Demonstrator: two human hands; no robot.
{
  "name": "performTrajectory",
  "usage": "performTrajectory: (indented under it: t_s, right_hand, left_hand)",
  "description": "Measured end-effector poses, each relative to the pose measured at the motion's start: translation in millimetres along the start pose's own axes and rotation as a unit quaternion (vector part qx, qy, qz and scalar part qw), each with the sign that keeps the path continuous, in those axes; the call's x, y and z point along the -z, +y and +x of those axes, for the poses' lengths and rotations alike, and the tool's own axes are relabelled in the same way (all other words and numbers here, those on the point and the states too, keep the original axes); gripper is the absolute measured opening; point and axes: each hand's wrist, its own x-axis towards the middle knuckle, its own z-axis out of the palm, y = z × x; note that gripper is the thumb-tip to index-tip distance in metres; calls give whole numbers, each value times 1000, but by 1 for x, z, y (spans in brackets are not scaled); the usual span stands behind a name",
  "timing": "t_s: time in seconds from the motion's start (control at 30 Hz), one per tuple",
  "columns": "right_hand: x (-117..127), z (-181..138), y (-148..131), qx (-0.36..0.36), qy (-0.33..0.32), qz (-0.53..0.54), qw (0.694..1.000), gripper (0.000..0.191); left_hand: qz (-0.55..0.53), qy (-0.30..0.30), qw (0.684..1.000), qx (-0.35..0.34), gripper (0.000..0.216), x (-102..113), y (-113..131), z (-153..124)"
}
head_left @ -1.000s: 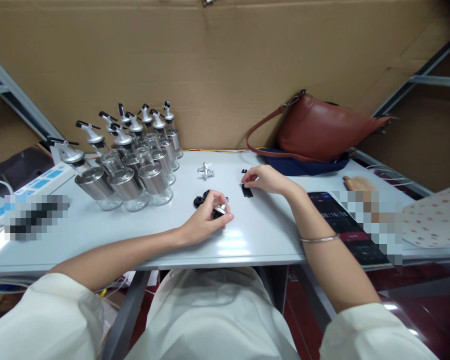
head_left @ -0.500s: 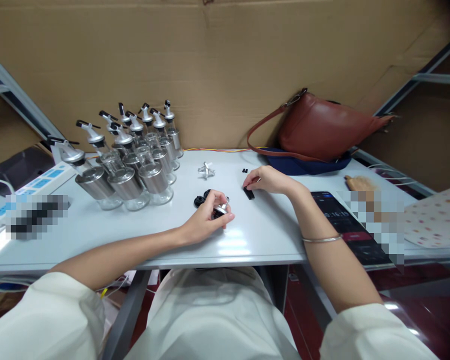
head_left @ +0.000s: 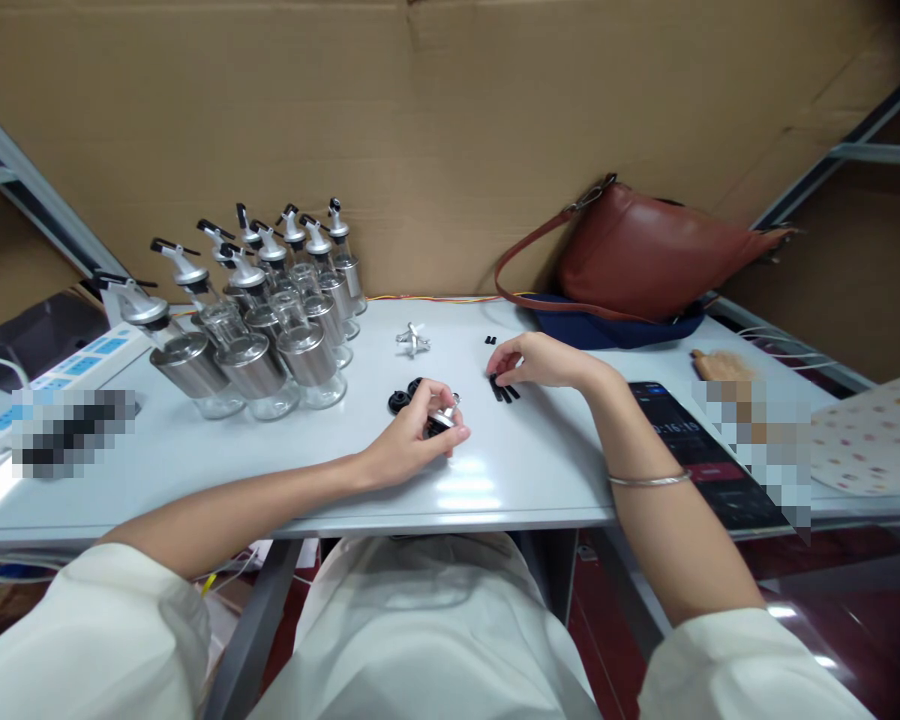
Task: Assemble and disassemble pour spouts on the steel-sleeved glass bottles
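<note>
Head view: you've fanned the thin black plastic-looking strips (head_left: 506, 395) apart under your right hand (head_left: 534, 359), right of the domed silver-metal-and-black pourer top (head_left: 442, 419) your left hand (head_left: 414, 428) grips, so singles look reachable; can't tell if the right pinches one.

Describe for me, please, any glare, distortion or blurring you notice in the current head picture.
Head view: bright striped glare on the table, just below the left hand in the frame; head view: the leftmost bottle leans outward, probably wide-lens distortion; head view: coarse pixel blocks beside the phone; head view: the upper right corner darkens.
</note>
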Motion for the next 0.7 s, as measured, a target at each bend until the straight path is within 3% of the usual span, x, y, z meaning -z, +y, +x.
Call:
performTrajectory:
  t_s: [0.7]
  right_hand:
    - [0,2,4,22,10,17,1000,20]
  left_hand:
    - [-8,-3,1000,-2,32,-1,1,0]
